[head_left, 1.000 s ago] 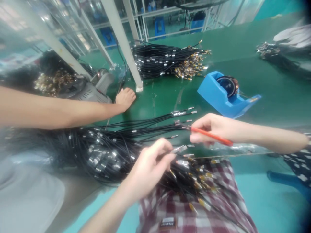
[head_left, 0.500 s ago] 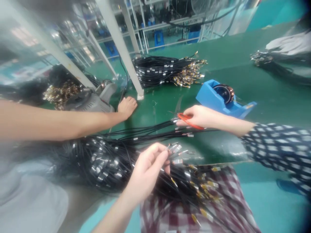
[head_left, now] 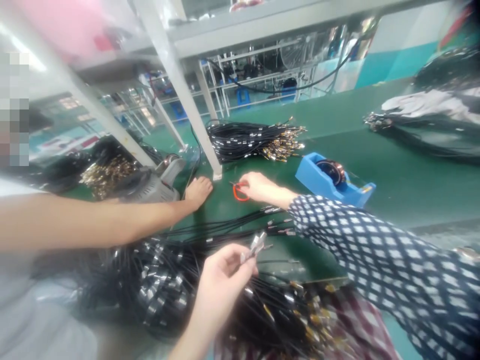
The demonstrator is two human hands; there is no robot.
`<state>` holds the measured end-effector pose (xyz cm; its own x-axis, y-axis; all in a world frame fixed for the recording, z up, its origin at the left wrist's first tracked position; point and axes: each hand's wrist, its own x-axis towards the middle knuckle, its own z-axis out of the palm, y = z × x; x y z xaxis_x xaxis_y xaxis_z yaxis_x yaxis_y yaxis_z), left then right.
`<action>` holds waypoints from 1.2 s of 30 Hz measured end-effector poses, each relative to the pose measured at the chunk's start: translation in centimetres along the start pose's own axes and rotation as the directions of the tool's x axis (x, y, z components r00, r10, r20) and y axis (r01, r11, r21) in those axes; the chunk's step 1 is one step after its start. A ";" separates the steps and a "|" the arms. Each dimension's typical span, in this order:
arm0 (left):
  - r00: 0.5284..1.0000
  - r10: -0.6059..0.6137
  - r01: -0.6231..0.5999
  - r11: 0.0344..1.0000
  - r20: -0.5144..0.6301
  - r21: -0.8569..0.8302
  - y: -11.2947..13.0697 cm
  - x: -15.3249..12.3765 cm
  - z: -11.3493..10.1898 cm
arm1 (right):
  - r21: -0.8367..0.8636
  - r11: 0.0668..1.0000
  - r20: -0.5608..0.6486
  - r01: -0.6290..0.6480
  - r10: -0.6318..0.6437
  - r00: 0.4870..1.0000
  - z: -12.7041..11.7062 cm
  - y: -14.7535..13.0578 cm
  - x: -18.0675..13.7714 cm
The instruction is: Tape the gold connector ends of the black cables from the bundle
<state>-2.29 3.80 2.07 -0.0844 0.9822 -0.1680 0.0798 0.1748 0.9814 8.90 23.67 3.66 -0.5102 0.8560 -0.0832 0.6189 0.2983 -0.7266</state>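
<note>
My left hand [head_left: 227, 272] is closed in a pinch around a few black cables, whose silver-tagged ends [head_left: 257, 245] stick up past the fingertips. My right hand [head_left: 258, 187] is further out over the green table, fingers closed on red-handled scissors [head_left: 240, 194]; the blades are mostly hidden or blurred. Below my right forearm, several loose black cables [head_left: 232, 217] lie across the table. A large bundle of black cables [head_left: 161, 285] with silver tags and yellow-marked ends lies under and around my left hand, hanging over the table's front edge onto checked cloth.
A co-worker's hand [head_left: 198, 192] rests on the table at left, near a grey machine [head_left: 150, 185]. A white post [head_left: 187, 100] stands beyond it. A blue tape dispenser [head_left: 326, 182] sits at right; another cable bundle [head_left: 251, 140] lies behind. More cables [head_left: 420, 130] lie far right.
My right hand has moved left and away from me with the scissors, off the loose cables. My left hand has stayed nearly in place, its cable ends now more upright. The view has tilted up.
</note>
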 end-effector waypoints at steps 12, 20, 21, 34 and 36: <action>0.986 0.092 -0.097 0.995 -0.141 -0.029 -0.8 0.3 0.9 | 0.834 0.550 0.093 -0.051 -0.048 0.995 3.1 1.1 -13.5; 0.981 0.092 -0.092 0.996 -0.174 0.009 0.1 -0.8 -0.9 | 0.806 0.591 0.138 -0.021 -0.154 0.978 2.1 2.7 -12.9; 0.985 0.085 -0.081 0.996 -0.148 0.029 0.4 -0.7 -0.8 | 0.802 0.597 0.151 -0.011 -0.185 0.971 2.0 2.6 -12.9; 0.982 -0.024 0.038 0.997 -0.186 0.069 -1.6 -0.1 0.2 | 0.415 0.902 -0.207 0.122 -0.037 0.978 -1.4 5.7 -16.2; 0.979 -0.056 0.065 0.997 -0.194 0.037 -2.2 -0.4 -0.1 | 0.216 0.974 -0.439 0.075 0.028 0.898 -5.2 8.1 -17.2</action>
<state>-2.55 3.05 0.03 -0.2800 0.9385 -0.2018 0.1107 0.2404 0.9643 25.75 13.58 2.75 -0.1790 0.9624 0.2045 0.4352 0.2639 -0.8608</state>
